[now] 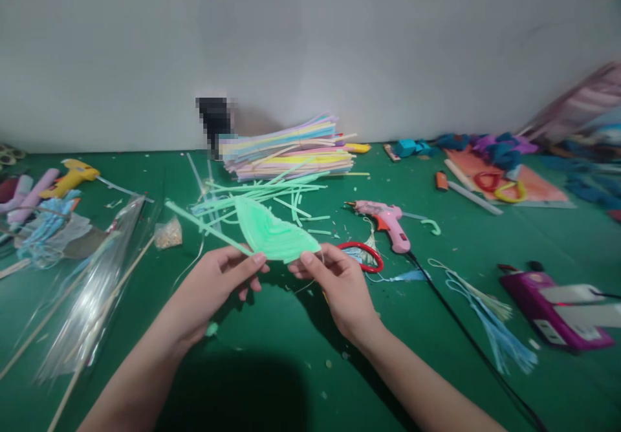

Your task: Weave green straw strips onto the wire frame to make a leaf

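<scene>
A mint-green winged piece (272, 230) made of side-by-side strips is held up over the green table (233, 380). My left hand (228, 280) pinches its lower left edge, along with a green strip (204, 225) that sticks out to the upper left. The thumb and fingers of my right hand (339, 283) close on the piece's right tip, where a thin thread hangs. Loose green strips (247, 191) lie just behind the piece. Red-handled scissors (371, 259) rest beside my right hand, partly hidden by it.
A pink glue gun (388, 218) with a black cord lies right of centre. Bundled coloured strips (295, 154) stand at the back. Clear plastic sleeves (104, 296) and a yellow glue gun (72, 176) are left; tassels (495, 322) and a purple power strip (548, 309) are right.
</scene>
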Demonstrator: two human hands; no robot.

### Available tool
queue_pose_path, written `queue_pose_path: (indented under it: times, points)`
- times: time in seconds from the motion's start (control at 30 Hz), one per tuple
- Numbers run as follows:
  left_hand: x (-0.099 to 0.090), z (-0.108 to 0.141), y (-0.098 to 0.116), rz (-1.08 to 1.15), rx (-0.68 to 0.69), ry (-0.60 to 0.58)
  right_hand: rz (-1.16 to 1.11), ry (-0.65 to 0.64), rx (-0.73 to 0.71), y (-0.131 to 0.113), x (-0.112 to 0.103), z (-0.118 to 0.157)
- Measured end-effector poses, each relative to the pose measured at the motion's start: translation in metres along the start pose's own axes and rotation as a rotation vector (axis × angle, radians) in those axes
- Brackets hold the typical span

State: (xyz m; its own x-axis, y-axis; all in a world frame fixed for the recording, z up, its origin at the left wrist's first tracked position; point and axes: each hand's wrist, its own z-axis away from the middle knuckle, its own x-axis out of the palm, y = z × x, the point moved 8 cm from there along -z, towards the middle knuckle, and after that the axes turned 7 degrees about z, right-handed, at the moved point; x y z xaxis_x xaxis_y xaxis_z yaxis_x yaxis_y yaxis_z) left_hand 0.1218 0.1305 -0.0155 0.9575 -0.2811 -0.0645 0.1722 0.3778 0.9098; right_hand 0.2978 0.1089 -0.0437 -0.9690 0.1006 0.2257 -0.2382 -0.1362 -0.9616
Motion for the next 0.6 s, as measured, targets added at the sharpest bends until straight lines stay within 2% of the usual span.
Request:
queue_pose_path:
  times: [0.1, 0.17, 0.23, 0.3, 0.33, 0.4, 0.53, 0.6]
  points:
    - [-0.007, 0.003, 0.009, -0.116, 0.052, 0.009, -0.017, 0.0, -0.016, -0.002, -0.002, 0.0]
    - [-0.015, 0.005, 0.02, -0.254, 0.116, 0.053, 0.024, -0.125, 0.028, 0.0, 0.007, 0.002]
    - [-0.024, 0.008, 0.033, -0.412, 0.206, 0.106, 0.116, -0.311, 0.09, 0.006, 0.02, 0.007]
    - [-0.027, 0.011, 0.042, -0.532, 0.28, 0.112, 0.226, -0.467, 0.102, 0.012, 0.03, 0.011]
    - [-0.026, 0.012, 0.044, -0.57, 0.299, 0.092, 0.258, -0.494, 0.078, 0.012, 0.03, 0.011]
    - [-0.022, 0.013, 0.041, -0.616, 0.305, 0.027, 0.271, -0.409, -0.027, 0.003, 0.022, 0.005]
    - [-0.003, 0.015, 0.029, -0.672, 0.304, -0.116, 0.337, 0.041, -0.356, -0.039, -0.016, 0.0]
    - [0.009, 0.016, 0.026, -0.727, 0.338, -0.163, 0.448, 0.184, -0.514, -0.059, -0.024, 0.009]
